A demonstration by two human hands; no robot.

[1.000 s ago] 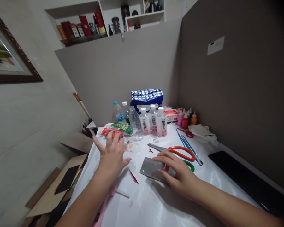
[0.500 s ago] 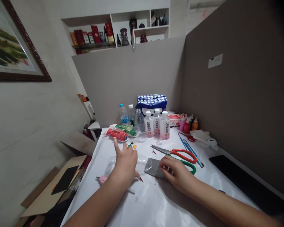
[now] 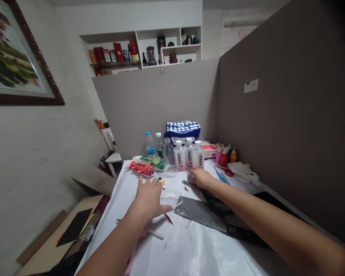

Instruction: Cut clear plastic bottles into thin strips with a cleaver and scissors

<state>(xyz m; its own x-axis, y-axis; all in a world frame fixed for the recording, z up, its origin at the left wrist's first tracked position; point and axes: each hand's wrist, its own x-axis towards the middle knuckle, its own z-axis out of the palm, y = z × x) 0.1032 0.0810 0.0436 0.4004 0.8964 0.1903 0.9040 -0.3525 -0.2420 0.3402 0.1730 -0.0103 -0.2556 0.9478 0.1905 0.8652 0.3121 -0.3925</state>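
My left hand is open, fingers spread, over a clear plastic bottle lying on its side; the hand covers much of it. A red-tipped sliver lies below its thumb. Farther out, my right hand has its fingers drawn together low in front of the pink-labelled bottles; whatever is at the fingertips is too small to make out. Beneath the right forearm lies a cleaver with its black handle towards the right. The scissors are mostly hidden behind that arm.
A red packet and a green packet lie at the back left, beside clear bottles. Paint bottles, brushes and white bags sit at the right. Grey panels enclose the back and right side.
My right hand has left the cleaver and reached forward to the area before the pink-labelled bottles. The left hand stays over the lying bottle. The camera has tilted up slightly.
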